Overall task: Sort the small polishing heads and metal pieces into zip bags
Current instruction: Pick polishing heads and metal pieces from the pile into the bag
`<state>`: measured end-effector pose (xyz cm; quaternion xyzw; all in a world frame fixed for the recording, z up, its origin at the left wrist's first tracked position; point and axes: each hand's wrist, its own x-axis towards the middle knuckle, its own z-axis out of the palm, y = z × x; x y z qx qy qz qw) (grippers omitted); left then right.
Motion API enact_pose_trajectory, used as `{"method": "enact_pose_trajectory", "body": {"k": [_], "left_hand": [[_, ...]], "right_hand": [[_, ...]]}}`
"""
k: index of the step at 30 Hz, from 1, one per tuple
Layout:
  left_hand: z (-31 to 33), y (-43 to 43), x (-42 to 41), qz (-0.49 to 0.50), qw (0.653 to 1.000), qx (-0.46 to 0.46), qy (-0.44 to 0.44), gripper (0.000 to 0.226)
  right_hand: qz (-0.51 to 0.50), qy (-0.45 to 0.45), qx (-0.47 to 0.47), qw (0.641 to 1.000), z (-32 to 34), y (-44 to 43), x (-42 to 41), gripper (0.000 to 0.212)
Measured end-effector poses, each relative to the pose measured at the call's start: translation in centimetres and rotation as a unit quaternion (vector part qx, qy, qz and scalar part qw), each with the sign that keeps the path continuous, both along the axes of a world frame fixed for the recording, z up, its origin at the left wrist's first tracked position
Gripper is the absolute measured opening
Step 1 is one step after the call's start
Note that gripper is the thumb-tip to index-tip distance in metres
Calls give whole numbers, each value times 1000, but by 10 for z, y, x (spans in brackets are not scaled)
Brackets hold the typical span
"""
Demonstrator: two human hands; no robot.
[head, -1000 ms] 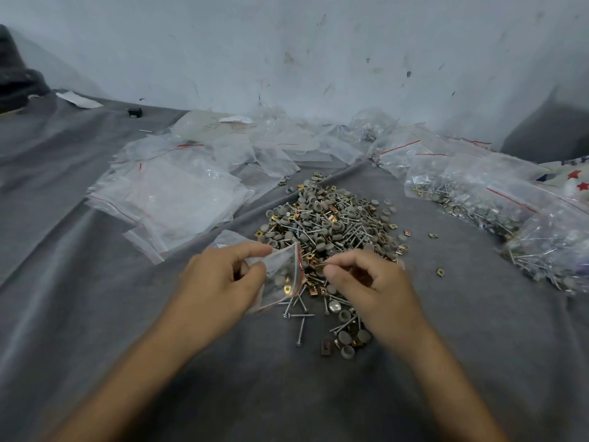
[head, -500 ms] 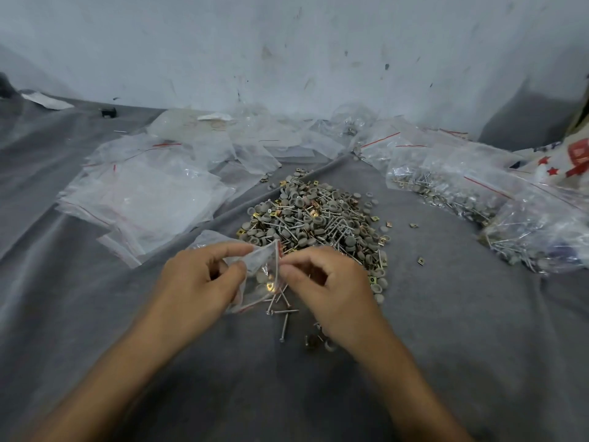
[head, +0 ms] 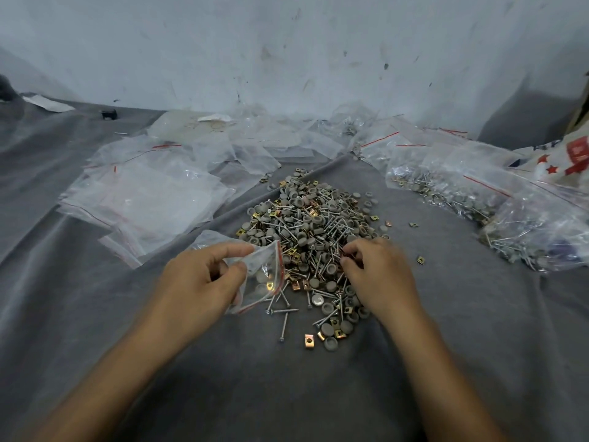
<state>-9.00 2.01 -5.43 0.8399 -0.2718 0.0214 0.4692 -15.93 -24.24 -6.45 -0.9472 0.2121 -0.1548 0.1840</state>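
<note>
A heap of grey polishing heads, screws and brass-coloured metal pieces (head: 314, 224) lies on the grey cloth in the middle. My left hand (head: 204, 279) pinches a small clear zip bag (head: 263, 279) with a red seal strip at the heap's near left edge; its mouth faces right and a few pieces lie inside. My right hand (head: 376, 275) is apart from the bag, on the heap's near right side, with its curled fingertips pinching at small pieces in the heap. What sits between those fingertips is hidden.
Empty zip bags (head: 137, 199) are stacked at the left and along the wall. Filled bags of screws and heads (head: 446, 186) lie at the right. Loose screws (head: 283, 320) and a brass piece (head: 308, 340) are scattered near me on the cloth (head: 478, 330).
My right hand has left the bag's mouth and moved right and forward into the heap. My left hand still holds the bag in about the same place.
</note>
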Motion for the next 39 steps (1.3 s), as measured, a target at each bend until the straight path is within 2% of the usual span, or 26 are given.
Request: {"method": "enact_pose_trajectory", "body": {"k": [5, 9, 11, 14, 17, 20, 22, 24, 27, 30, 34, 39], "left_hand": [[3, 0, -1, -4, 1000, -6, 0, 22], [2, -1, -1, -5, 1000, -8, 7, 29], [1, -1, 0, -9, 1000, -10, 10, 27], [-1, -1, 0, -15, 1000, -24, 13, 23], [-1, -1, 0, -13, 999, -28, 18, 20], [-3, -1, 2, -12, 999, -26, 19, 21], [-3, -1, 2, -11, 999, -23, 19, 21], [-2, -2, 2, -7, 1000, -22, 20, 21], [0, -2, 2, 2, 999, -23, 24, 21], [3, -1, 3, 8, 1000, -16, 11, 24], [4, 0, 1, 7, 1000, -5, 4, 26], [2, 0, 2, -4, 1000, -21, 15, 22]], "right_hand": [[-2, -33, 13, 999, 1, -2, -1, 10], [14, -115, 105, 988, 4, 0, -4, 9], [25, -146, 246, 958, 8, 3, -5, 8], [68, -159, 452, 875, 16, 11, -7, 11], [109, -155, 532, 825, 20, 16, -10, 13], [127, -142, 568, 801, 20, 21, -10, 13], [125, -123, 549, 817, 17, 24, -9, 13], [120, -107, 488, 858, 13, 26, -7, 13], [143, -75, 342, 926, 7, 27, -8, 12], [174, -30, 178, 968, 2, 32, -9, 9], [200, 48, 80, 975, -1, 39, -7, 18], [195, 79, 11, 978, 3, 42, -8, 34]]}}
